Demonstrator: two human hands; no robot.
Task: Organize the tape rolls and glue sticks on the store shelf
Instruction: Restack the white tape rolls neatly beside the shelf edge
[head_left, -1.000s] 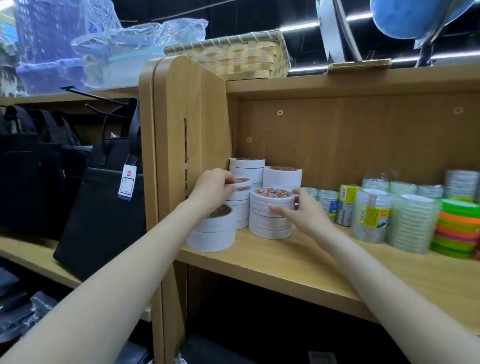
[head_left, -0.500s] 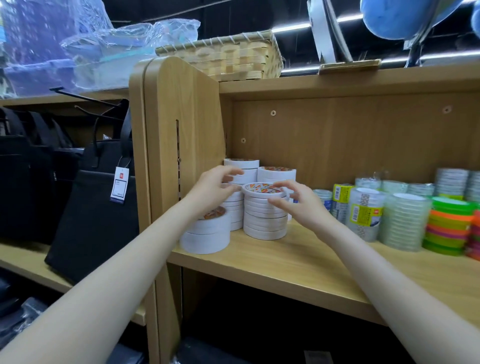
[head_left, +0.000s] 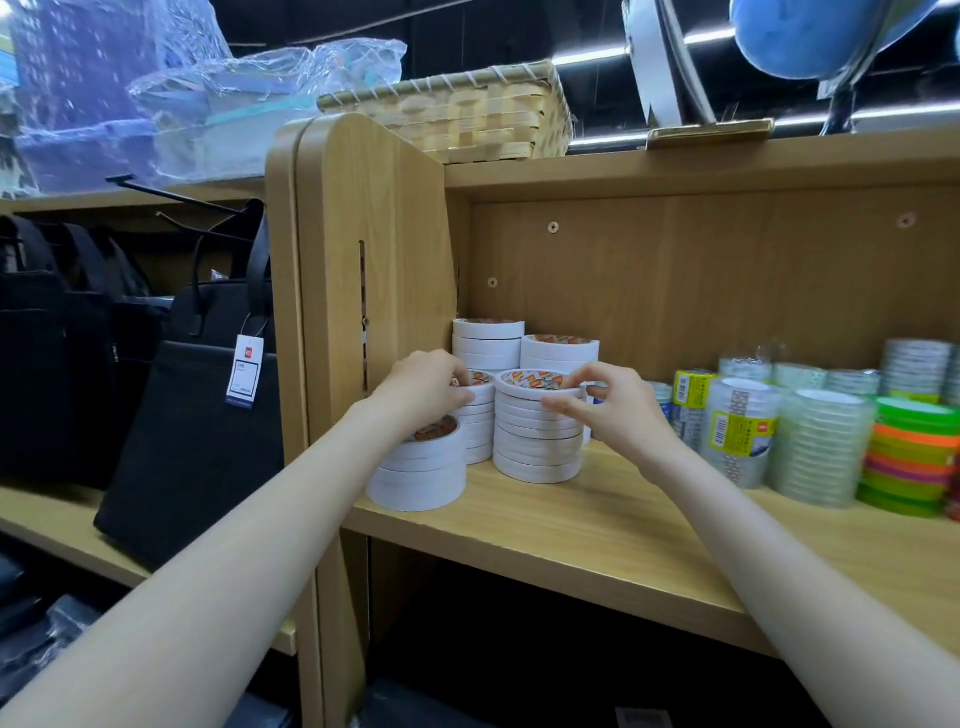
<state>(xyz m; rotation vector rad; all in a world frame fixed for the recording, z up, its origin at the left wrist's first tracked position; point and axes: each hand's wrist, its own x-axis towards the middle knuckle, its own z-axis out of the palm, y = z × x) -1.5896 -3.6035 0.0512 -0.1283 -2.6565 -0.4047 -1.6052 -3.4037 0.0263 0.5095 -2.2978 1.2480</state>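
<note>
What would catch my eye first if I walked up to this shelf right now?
Probably the two hands at the white tape stacks at the shelf's left end: the right hand pinches the top roll of the tall stack, and the left hand rests on the stack beside it. Next, the neon green and orange rolls at the far right.

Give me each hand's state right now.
Left hand: fingers curled on the small tape stack.
Right hand: pinching the top roll of the middle stack.
</note>
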